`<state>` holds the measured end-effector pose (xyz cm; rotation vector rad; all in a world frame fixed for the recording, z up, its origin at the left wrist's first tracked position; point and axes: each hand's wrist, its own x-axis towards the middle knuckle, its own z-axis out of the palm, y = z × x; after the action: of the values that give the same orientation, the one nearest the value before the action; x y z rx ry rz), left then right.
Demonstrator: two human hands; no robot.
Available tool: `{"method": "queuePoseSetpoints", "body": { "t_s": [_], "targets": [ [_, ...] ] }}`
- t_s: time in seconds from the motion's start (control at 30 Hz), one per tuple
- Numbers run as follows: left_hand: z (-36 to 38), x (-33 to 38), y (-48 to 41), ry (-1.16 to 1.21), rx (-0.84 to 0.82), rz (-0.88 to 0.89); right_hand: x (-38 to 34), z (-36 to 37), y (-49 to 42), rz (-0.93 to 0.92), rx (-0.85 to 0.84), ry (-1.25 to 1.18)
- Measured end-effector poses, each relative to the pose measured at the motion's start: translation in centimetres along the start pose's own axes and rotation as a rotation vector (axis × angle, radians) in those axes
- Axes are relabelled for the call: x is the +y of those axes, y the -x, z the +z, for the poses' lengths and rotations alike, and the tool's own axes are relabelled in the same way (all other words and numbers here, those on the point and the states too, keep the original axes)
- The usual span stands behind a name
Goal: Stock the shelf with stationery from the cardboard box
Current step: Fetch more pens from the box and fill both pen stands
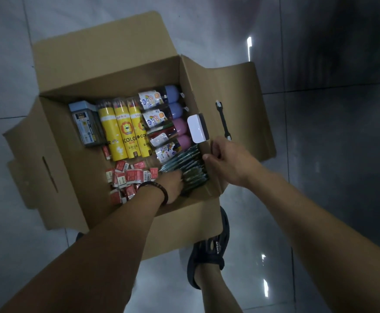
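An open cardboard box (76, 154) stands on the tiled floor below me. Inside lie yellow coloured-pencil tubes (116, 132), clear tubes with purple and pink caps (162, 118), a blue-lidded case (85, 123), several small red eraser packs (128, 177) and a stack of dark teal pen packs (184, 163) in the near right corner. My left hand (172, 186), a bead bracelet on its wrist, reaches into the box and its fingers curl around the near end of the pen packs. My right hand (227, 161) grips the right wall of the box beside the pens.
A white rectangular device (197, 129) sits clipped on the box's right wall. The box flaps (241, 105) are folded outward on all sides. My sandalled foot (209, 251) stands right against the box's near right corner. Glossy grey floor tiles surround the box.
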<state>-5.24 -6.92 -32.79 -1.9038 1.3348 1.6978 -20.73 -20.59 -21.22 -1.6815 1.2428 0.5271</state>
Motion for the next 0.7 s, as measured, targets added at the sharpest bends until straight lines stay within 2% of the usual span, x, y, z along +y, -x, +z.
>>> {"method": "queuePoseSetpoints", "body": {
  "t_s": [0.13,0.2,0.27,0.33,0.53,0.7],
  "targets": [
    [-2.3,-0.4,5.7,0.406,0.206,0.033,-1.8,-1.0,2.4,0.071,0.158,-0.013],
    [-4.1,0.3,10.0,0.749,0.223,0.021,-3.7,-1.4,4.7,0.06,0.261,-0.051],
    [-6.2,0.9,15.3,1.081,0.196,0.041,-6.7,-1.9,7.8,0.019,0.289,-0.131],
    [-8.4,1.5,21.3,1.3,0.209,0.103,-10.8,-2.6,11.5,-0.044,0.281,-0.225],
    [-16.2,3.0,43.3,1.453,0.188,0.254,-28.0,-6.4,24.9,-0.232,0.208,-0.601],
    [-22.3,2.6,62.4,1.479,0.175,0.401,-42.8,-9.9,37.7,-0.39,0.053,-0.725]
  ]
}}
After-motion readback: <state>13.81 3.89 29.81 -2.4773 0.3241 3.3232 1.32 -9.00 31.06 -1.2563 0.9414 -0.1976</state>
